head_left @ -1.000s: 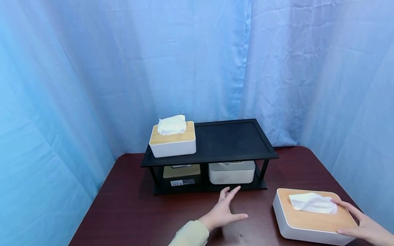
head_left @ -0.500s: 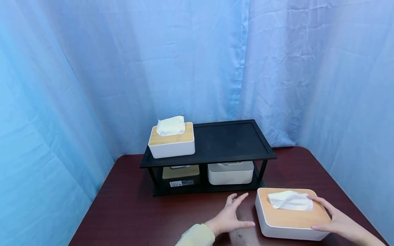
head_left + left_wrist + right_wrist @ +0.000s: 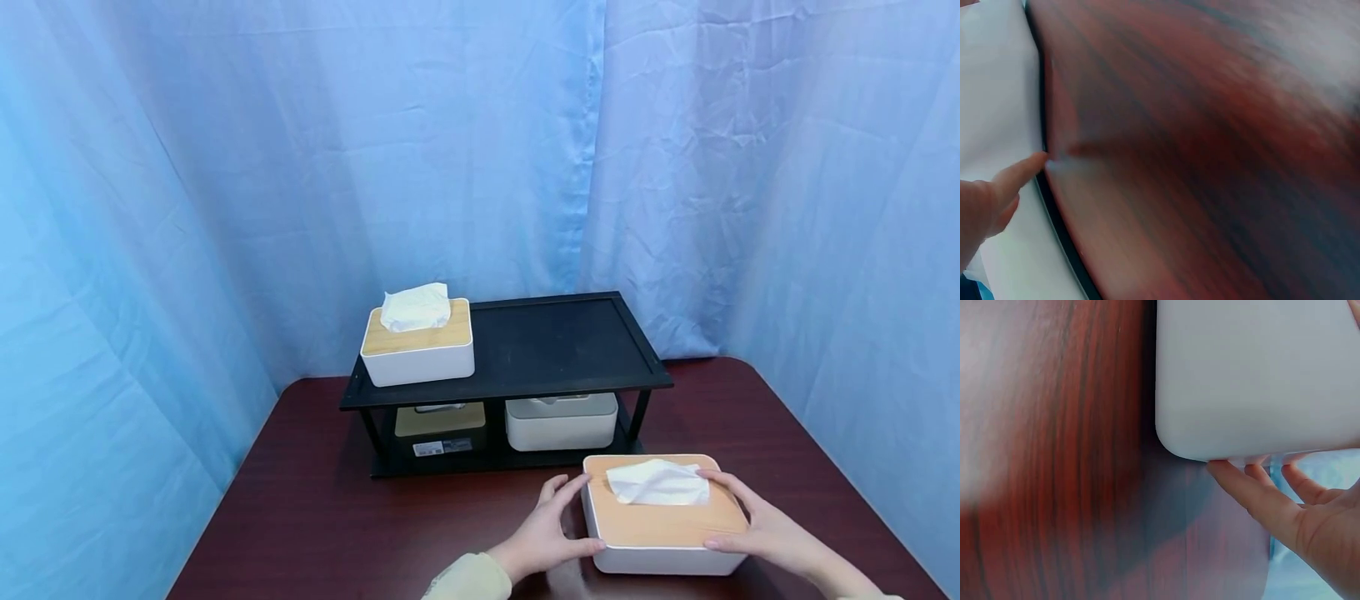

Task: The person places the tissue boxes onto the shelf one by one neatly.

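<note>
In the head view a white tissue box [image 3: 671,560] with a light wood lid and a tissue sticking out is at the front right of the table. My right hand [image 3: 768,525] grips its right end, thumb near the front edge and fingers toward the back. The right wrist view shows those fingers [image 3: 1260,494] against the white wall of the box. At the left end is my left hand [image 3: 543,533], fingers spread, with the index fingertip and thumb right at the rim. One left finger [image 3: 1019,178] overlaps a white surface in the left wrist view.
A black two-level rack [image 3: 558,346] stands farther back on the dark red table [image 3: 315,508]. On its top left sits another wood-lidded tissue box [image 3: 420,364]. Underneath are a dark box with a tan lid [image 3: 442,423] and a grey-white box [image 3: 562,427]. Blue curtains [image 3: 480,150] surround the table.
My right hand has brought the tissue box leftward across the front of the table. Its left end now meets my left hand, whose fingers stay spread. The rack and its boxes have not moved.
</note>
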{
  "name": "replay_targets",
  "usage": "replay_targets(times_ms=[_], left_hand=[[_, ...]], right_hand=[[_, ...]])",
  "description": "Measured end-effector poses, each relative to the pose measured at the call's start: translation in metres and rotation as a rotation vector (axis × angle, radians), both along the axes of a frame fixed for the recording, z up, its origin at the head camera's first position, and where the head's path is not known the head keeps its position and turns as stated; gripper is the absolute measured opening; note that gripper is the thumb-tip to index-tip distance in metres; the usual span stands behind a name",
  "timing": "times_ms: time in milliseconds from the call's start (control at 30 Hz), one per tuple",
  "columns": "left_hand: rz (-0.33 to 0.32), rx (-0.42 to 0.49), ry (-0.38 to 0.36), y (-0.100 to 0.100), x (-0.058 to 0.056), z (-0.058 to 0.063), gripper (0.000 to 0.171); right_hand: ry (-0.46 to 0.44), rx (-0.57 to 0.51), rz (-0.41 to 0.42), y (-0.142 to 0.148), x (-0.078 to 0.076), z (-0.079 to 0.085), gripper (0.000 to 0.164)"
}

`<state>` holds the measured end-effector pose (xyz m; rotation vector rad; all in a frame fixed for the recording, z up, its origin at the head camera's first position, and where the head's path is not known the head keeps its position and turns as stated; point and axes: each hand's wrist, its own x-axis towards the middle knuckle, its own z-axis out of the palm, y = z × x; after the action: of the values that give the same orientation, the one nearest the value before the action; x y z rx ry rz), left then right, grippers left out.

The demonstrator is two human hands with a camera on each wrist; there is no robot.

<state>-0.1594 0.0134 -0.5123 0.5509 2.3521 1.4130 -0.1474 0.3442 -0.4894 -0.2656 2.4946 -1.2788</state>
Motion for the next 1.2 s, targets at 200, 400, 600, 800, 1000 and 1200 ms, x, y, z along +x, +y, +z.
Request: replay_targets(times_ms=[200,400,600,800,1000,1200], left_hand=[[0.001,0.078,-0.033,-0.006,0.001,-0.005,0.074],[0.019,0.094,-0.083,-0.014,0.003,-0.003,0.076],[-0.007,0.123,-0.137,-0.031,0.002,-0.001,0.077],[0.006,0.209,-0.184,-0.046,0.002,-0.003,0.077],[0.01,0.269,-0.161,-0.055,-0.001,-0.005,0.075],[0.026,0.295,-0.162,-0.056,0.0,-0.008,0.075]], right_hand=[[-0.024,0.002,0.0,-0.013,-0.001,-0.001,0.079],[0.001,0.026,-0.021,-0.029,-0.001,0.0,0.079],[0.031,0.046,-0.036,-0.047,0.001,0.0,0.081],[0.153,0.076,-0.005,-0.059,0.002,-0.002,0.076],[0.109,-0.041,0.04,-0.06,0.001,-0.004,0.076],[0.002,-0.19,0.063,-0.059,-0.004,-0.006,0.079]])
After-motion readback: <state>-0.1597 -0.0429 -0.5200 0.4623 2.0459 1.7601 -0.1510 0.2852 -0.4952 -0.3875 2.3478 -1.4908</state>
